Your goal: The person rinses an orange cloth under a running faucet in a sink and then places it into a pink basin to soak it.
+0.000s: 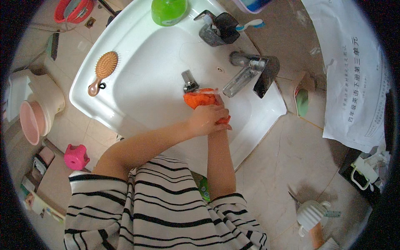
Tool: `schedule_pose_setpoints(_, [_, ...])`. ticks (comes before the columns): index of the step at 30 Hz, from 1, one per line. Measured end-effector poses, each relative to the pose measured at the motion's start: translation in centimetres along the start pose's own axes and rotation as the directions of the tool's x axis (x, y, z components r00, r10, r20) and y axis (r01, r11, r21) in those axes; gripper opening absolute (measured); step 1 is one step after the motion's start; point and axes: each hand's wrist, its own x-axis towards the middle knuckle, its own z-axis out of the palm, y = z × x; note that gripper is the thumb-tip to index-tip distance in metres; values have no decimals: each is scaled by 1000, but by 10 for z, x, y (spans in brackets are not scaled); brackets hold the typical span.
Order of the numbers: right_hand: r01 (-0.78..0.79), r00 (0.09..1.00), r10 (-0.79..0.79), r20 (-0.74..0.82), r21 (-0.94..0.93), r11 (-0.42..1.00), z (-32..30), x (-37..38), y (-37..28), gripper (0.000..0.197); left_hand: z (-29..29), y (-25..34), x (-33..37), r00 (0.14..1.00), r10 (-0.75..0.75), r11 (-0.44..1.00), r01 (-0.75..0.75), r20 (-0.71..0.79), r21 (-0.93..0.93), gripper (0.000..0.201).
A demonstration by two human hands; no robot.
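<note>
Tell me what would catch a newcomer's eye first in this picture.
Most likely the bright orange cloth bunched under the left hand, vivid against the white sink and near the tap. Next might be the green bottle at the picture's top edge and the wooden hairbrush on the sink's left side. Lower left, a hot-pink stool stands on the floor.
</note>
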Motion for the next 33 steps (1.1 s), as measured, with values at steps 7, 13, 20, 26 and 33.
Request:
schedule_pose_setpoints(7, [-217, 722, -89, -686, -346, 913, 33, 19, 10, 38, -35, -35, 49, 862, -505, 859, 500, 29, 107, 25])
schedule_pose_setpoints(13, [-214, 825, 14, -565, -289, 933, 10, 0, -15, 37, -12, -20, 31, 903, -426, 903, 422, 51, 77, 26])
schedule_pose_setpoints(20, [-219, 836, 49, -546, -250, 943, 58, -19, -36, 42, -12, -67, 18, 864, -499, 744, 468, 70, -477, 33])
schedule_pose_setpoints(26, [-219, 837, -173, -519, -608, 763, 70, -29, -48, 53, -42, -68, 0, 492, -583, 417, 864, 646, -282, 34])
schedule_pose_setpoints(33, [-176, 882, -71, -465, -466, 867, 23, -11, -28, 43, -4, -32, 1, 943, -295, 888, 331, 156, -318, 25])
